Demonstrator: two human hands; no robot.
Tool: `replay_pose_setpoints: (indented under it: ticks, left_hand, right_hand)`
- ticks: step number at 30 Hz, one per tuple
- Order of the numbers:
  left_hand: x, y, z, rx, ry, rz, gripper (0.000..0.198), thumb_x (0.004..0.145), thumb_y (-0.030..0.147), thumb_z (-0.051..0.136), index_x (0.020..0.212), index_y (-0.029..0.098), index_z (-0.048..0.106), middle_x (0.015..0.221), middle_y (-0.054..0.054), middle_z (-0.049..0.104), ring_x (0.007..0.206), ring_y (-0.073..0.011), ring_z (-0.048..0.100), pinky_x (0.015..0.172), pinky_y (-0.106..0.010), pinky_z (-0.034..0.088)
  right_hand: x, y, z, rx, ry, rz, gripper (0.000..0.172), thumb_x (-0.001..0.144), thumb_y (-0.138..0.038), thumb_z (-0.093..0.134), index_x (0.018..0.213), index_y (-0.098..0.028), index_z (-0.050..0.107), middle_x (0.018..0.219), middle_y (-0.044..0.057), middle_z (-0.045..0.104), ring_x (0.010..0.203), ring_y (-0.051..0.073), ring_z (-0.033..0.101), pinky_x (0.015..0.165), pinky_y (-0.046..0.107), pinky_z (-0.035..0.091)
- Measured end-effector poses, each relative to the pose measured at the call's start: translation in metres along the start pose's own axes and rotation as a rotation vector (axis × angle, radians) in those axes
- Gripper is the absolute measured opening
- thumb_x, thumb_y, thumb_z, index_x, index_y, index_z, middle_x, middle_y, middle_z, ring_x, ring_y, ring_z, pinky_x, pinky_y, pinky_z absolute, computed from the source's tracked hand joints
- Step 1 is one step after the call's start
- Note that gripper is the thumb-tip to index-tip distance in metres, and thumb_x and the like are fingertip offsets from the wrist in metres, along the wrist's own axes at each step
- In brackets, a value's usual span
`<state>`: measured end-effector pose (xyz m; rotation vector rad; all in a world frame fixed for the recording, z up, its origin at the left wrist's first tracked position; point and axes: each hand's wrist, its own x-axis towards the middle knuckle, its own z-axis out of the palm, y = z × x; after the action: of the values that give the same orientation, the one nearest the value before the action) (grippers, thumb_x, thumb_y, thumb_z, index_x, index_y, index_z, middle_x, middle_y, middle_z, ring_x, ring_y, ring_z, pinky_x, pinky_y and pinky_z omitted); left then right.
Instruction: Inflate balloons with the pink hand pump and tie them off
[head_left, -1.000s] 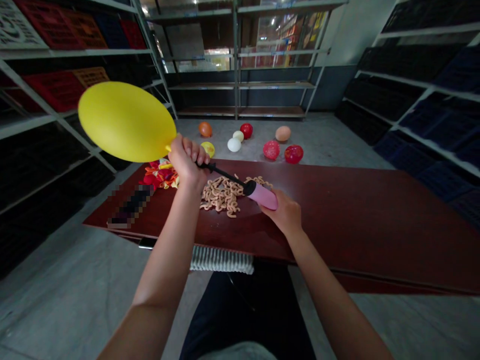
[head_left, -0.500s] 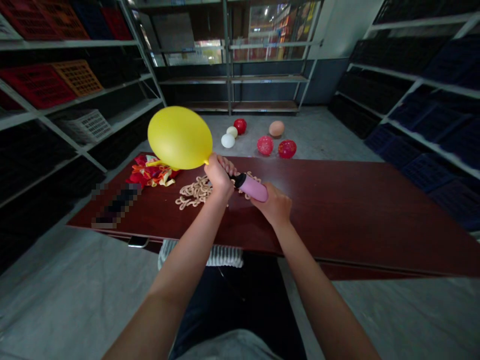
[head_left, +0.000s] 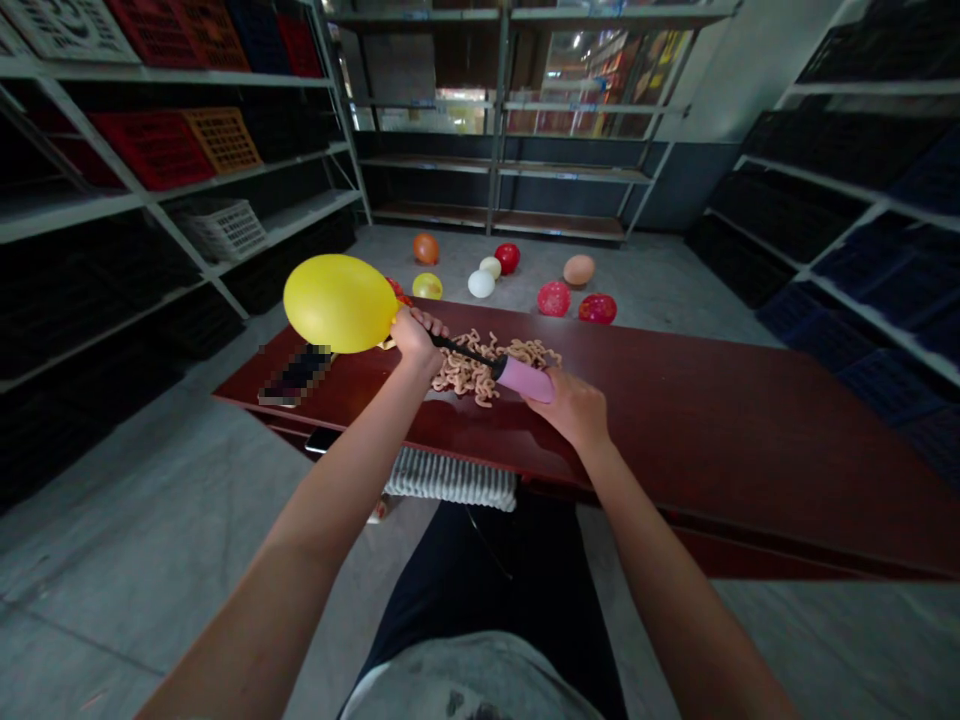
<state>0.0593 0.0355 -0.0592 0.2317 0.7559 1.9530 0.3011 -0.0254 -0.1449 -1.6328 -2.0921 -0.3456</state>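
Note:
A blown-up yellow balloon [head_left: 339, 303] points away to the left from my left hand [head_left: 417, 338]. The fingers of that hand are closed round the balloon's neck, where it meets the tip of a hand pump; the nozzle itself is hidden. My right hand [head_left: 576, 408] is wrapped round the end of the pump's pink barrel [head_left: 527, 379]. Between the hands the pump's thin black rod [head_left: 469, 350] shows, drawn out. Beneath it a heap of beige, curly, cord-like pieces [head_left: 472, 378] lies on the dark red table [head_left: 705, 420].
On the table's left lies a pixelated dark flat object [head_left: 296, 375]. Several balloons rest on the floor past the table, among them a white one [head_left: 481, 284] and an orange one [head_left: 426, 249]. A grey ribbed cloth [head_left: 454, 478] hangs at the front edge. Shelves with crates [head_left: 150, 148] stand around.
My hands have moved apart, and more of the pump's black rod shows between them. The view has shifted left, bringing more floor balloons into sight.

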Motion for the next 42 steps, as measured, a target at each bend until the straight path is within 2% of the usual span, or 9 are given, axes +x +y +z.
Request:
replay_pose_setpoints:
  ticks: [7, 13, 17, 22, 28, 31, 35, 38, 42]
  left_hand:
    - [0.013, 0.051, -0.011, 0.001, 0.025, 0.099, 0.038, 0.091, 0.014, 0.04, 0.058, 0.021, 0.024, 0.044, 0.007, 0.021, 0.032, -0.0079, 0.024, 0.037, -0.023, 0.023]
    - [-0.018, 0.059, 0.026, 0.001, -0.134, 0.198, 0.046, 0.1, 0.025, 0.04, 0.059, 0.021, 0.021, 0.044, 0.007, 0.02, 0.031, -0.008, 0.023, 0.036, -0.023, 0.023]
    - [-0.04, 0.048, 0.062, -0.008, -0.231, 0.267, 0.049, 0.104, 0.033, 0.038, 0.059, 0.022, 0.022, 0.045, 0.007, 0.018, 0.031, -0.008, 0.022, 0.036, -0.023, 0.022]
    - [-0.048, 0.014, 0.101, 0.098, -0.301, 0.187, 0.047, 0.101, 0.044, 0.047, 0.063, 0.022, 0.031, 0.048, 0.006, 0.023, 0.035, -0.0082, 0.027, 0.038, -0.023, 0.026]
    - [-0.068, -0.073, 0.128, 0.264, -0.393, 0.126, 0.05, 0.102, 0.04, 0.045, 0.058, 0.021, 0.03, 0.046, 0.005, 0.02, 0.031, -0.0074, 0.027, 0.035, -0.022, 0.02]
    - [-0.075, -0.102, 0.131, 0.288, -0.378, 0.042, 0.047, 0.1, 0.039, 0.049, 0.061, 0.02, 0.034, 0.046, 0.005, 0.021, 0.031, -0.0068, 0.029, 0.035, -0.019, 0.02]
    - [-0.07, -0.106, 0.125, 0.282, -0.354, 0.012, 0.043, 0.099, 0.037, 0.05, 0.062, 0.021, 0.034, 0.047, 0.005, 0.022, 0.032, -0.0076, 0.027, 0.034, -0.021, 0.019]
    - [-0.061, -0.096, 0.111, 0.262, -0.275, 0.02, 0.04, 0.098, 0.033, 0.049, 0.063, 0.021, 0.034, 0.05, 0.004, 0.023, 0.035, -0.0091, 0.028, 0.036, -0.022, 0.021]
    - [-0.048, -0.08, 0.084, 0.191, -0.145, -0.014, 0.036, 0.095, 0.037, 0.052, 0.067, 0.023, 0.034, 0.055, 0.005, 0.022, 0.038, -0.0105, 0.026, 0.037, -0.024, 0.021]
  right_hand:
    - [0.001, -0.005, -0.002, 0.007, 0.001, -0.047, 0.039, 0.082, -0.052, 0.066, 0.102, -0.019, 0.067, 0.091, 0.009, 0.075, 0.081, 0.025, 0.07, 0.066, 0.03, 0.042]
    - [0.005, 0.001, 0.0, 0.143, 0.014, 0.033, 0.05, 0.078, -0.053, 0.069, 0.116, -0.021, 0.065, 0.103, 0.01, 0.075, 0.086, 0.028, 0.071, 0.071, 0.034, 0.049]
    - [0.008, 0.007, 0.0, 0.277, 0.044, 0.174, 0.056, 0.073, -0.053, 0.073, 0.121, -0.026, 0.062, 0.109, 0.007, 0.075, 0.092, 0.03, 0.071, 0.075, 0.038, 0.053]
    - [0.01, 0.01, 0.002, 0.423, 0.071, 0.326, 0.087, 0.068, -0.057, 0.075, 0.143, -0.027, 0.043, 0.112, 0.006, 0.073, 0.086, 0.03, 0.072, 0.072, 0.041, 0.055]
    - [0.012, 0.016, 0.007, 0.538, 0.107, 0.389, 0.057, 0.075, -0.056, 0.069, 0.123, -0.026, 0.057, 0.109, 0.007, 0.073, 0.091, 0.029, 0.07, 0.074, 0.035, 0.051]
    - [0.013, 0.017, 0.006, 0.514, 0.09, 0.487, 0.045, 0.078, -0.058, 0.065, 0.109, -0.025, 0.062, 0.093, 0.007, 0.074, 0.084, 0.029, 0.069, 0.068, 0.033, 0.048]
    - [0.013, 0.016, 0.004, 0.397, 0.196, 0.432, 0.036, 0.08, -0.052, 0.065, 0.099, -0.021, 0.063, 0.099, 0.011, 0.071, 0.097, 0.03, 0.064, 0.082, 0.035, 0.048]
    - [0.011, 0.011, 0.002, 0.327, 0.235, 0.349, 0.044, 0.082, -0.041, 0.066, 0.119, -0.018, 0.061, 0.116, 0.014, 0.068, 0.106, 0.029, 0.063, 0.088, 0.036, 0.048]
    - [0.014, 0.0, 0.0, 0.294, 0.104, 0.261, 0.075, 0.082, -0.038, 0.067, 0.149, -0.023, 0.038, 0.118, 0.009, 0.071, 0.096, 0.027, 0.069, 0.076, 0.034, 0.049]
